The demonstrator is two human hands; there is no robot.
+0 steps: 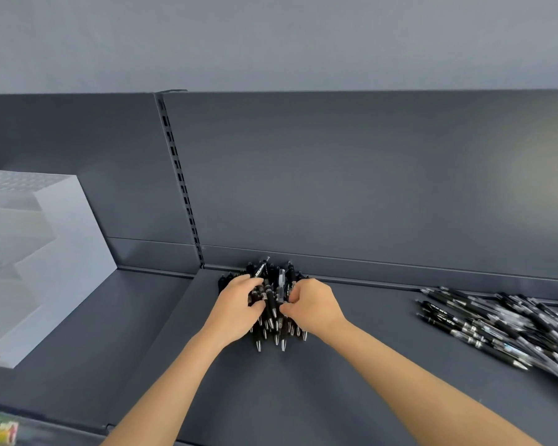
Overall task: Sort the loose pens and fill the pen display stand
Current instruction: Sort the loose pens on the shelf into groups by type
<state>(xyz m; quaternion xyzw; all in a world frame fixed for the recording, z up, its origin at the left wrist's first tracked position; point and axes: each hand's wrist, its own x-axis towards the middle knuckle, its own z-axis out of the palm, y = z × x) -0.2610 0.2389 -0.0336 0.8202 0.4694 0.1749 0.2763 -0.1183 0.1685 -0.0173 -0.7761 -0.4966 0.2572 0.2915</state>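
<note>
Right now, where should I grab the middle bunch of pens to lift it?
Probably around the middle of the bunch of pens, squeezing from both sides, where the left hand and right hand curl. The pens lie side by side, tips toward you, so side pressure keeps them together.

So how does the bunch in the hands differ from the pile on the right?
The bunch is gripped by the left hand and right hand; the pile lies untouched. The bunch's pens run roughly parallel, tips toward the camera; the pile's slant loosely across each other. Both are black pens with silver tips on the grey shelf.
</note>
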